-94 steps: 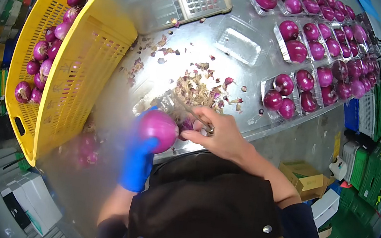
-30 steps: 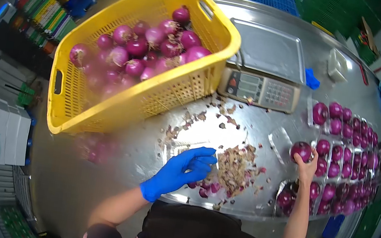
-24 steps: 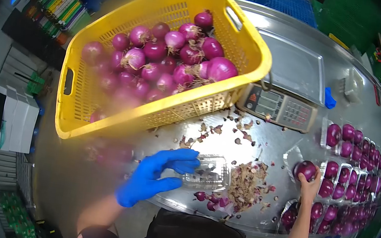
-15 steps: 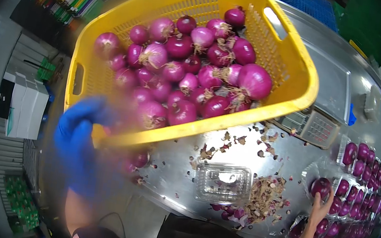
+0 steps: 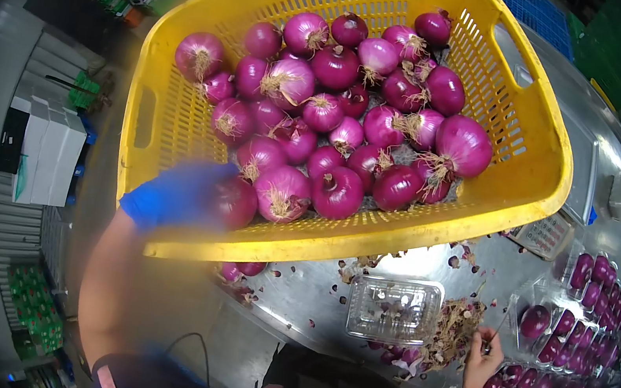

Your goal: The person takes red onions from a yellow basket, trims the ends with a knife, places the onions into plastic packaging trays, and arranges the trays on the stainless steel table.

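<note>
A yellow plastic basket [image 5: 336, 237] full of red onions [image 5: 338, 192] fills the upper middle. My left hand [image 5: 181, 196], in a blue glove, is inside its front left corner. It touches or overlaps a red onion [image 5: 234, 203]; motion smears the fingers, so I cannot tell whether they grip it. My bare right hand [image 5: 478, 364] is at the right of a heap of dry onion skins and roots [image 5: 454, 333]. Its fingers are closed around something small and dark that I cannot make out. A single onion [image 5: 535, 322] sits in a clear plastic pack to its right.
Before me on the metal table [image 5: 304, 292] stands a clear plastic tray [image 5: 394, 309], with skin scraps around it. Clear packs of onions [image 5: 584, 336] line the right side. A scale [image 5: 543, 235] is partly behind the basket. White boxes [image 5: 50, 153] stand at the far left.
My right hand has let go of the onion at the clear pack and moved left to the skins. My left hand has moved from the basket's front left rim further in among the onions.
</note>
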